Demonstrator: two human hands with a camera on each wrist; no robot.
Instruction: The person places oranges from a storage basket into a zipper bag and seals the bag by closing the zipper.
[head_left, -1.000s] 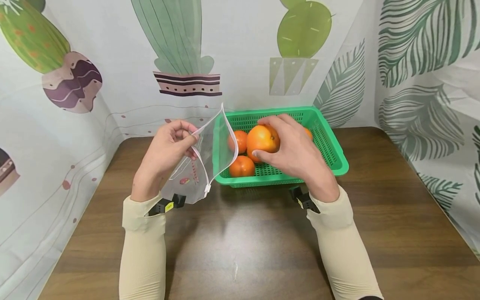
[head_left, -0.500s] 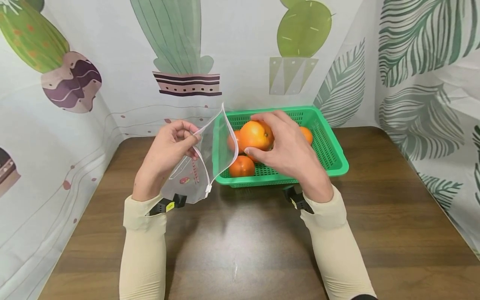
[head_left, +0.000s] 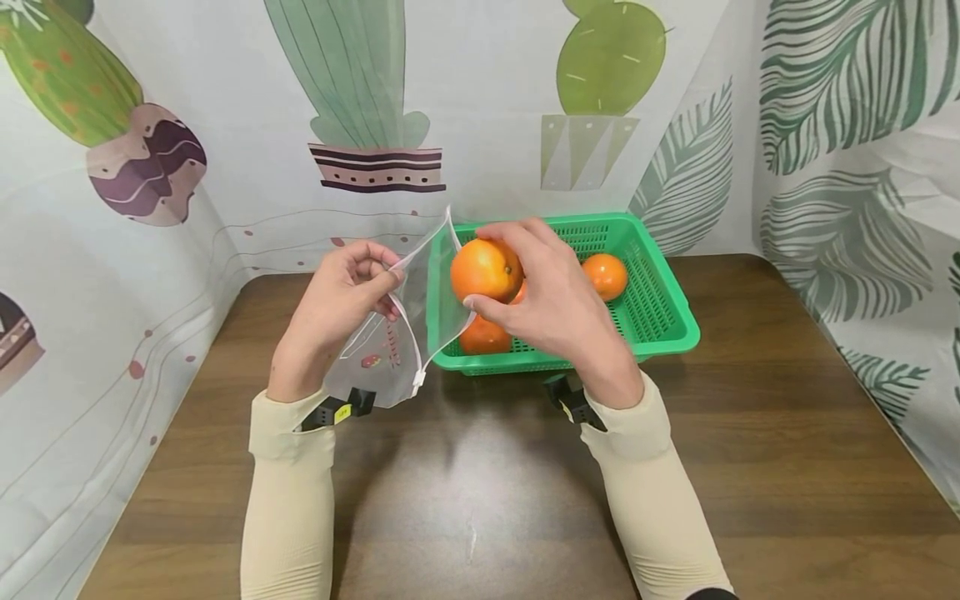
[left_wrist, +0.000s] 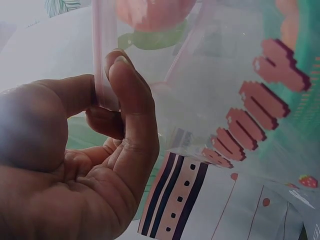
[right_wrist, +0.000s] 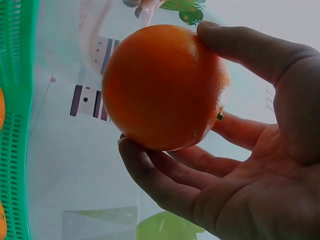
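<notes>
My left hand [head_left: 337, 300] pinches the rim of a clear zip bag [head_left: 375, 375] between thumb and fingers, its mouth spread toward the right. Red block letters [left_wrist: 255, 110] show on the bag's side in the left wrist view. A large orange [head_left: 483, 271] sits in the grip of my right hand [head_left: 555, 292], thumb on the near side and fingers over the far side. The fruit is at the bag's mouth, above the left end of the green basket [head_left: 660, 292]. In the right wrist view the orange [right_wrist: 162, 87] shows its stem end toward the palm.
Inside the basket, a smaller orange fruit [head_left: 604, 277] lies right of my right hand and another reddish-orange fruit [head_left: 483, 335] lies at the front left. The basket stands at the back of a brown wooden table [head_left: 480, 492], against a printed cloth [head_left: 487, 108] with cacti and leaves.
My right hand has carried the large orange leftward to the bag's mouth, uncovering the smaller fruit on the right. The left hand and bag have stayed nearly still.
</notes>
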